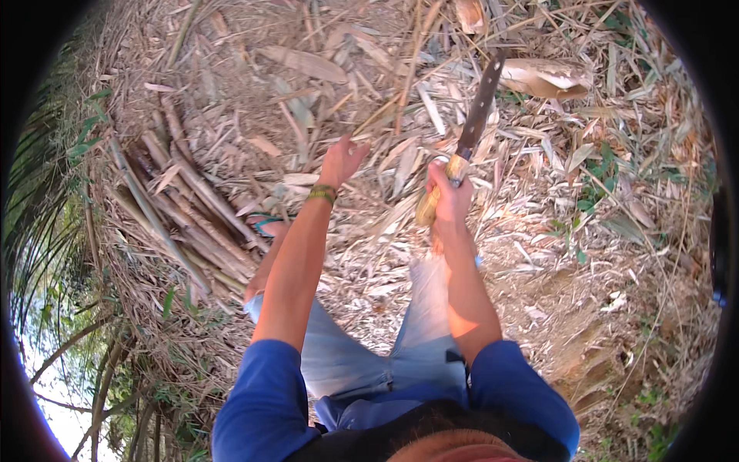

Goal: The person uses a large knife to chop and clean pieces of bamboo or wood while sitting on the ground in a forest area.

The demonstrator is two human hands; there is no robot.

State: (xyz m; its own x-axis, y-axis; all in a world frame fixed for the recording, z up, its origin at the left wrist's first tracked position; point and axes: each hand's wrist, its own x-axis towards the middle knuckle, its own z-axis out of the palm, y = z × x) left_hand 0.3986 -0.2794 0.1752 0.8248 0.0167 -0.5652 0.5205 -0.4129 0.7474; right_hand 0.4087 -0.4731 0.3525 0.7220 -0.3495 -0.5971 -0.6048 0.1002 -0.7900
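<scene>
My right hand (453, 200) is wrapped round the pale wooden handle of a machete (482, 104). Its dark, narrow blade, dotted with several small holes or spots, points away from me and slightly to the right. My left hand (344, 159) reaches forward over the littered ground, with a green and yellow band on its wrist. Nothing shows in its fingers, which look loosely spread. Beyond the blade's tip side lies a cut, pale piece of bamboo or wood (545, 78) on the ground.
A bundle of long thin poles (188, 200) lies at the left, beside my sandalled foot (267, 224). Dry husks and chips (308, 65) cover the ground. Another cut chunk (470, 15) lies at the far edge. Green plants (600, 175) grow at the right.
</scene>
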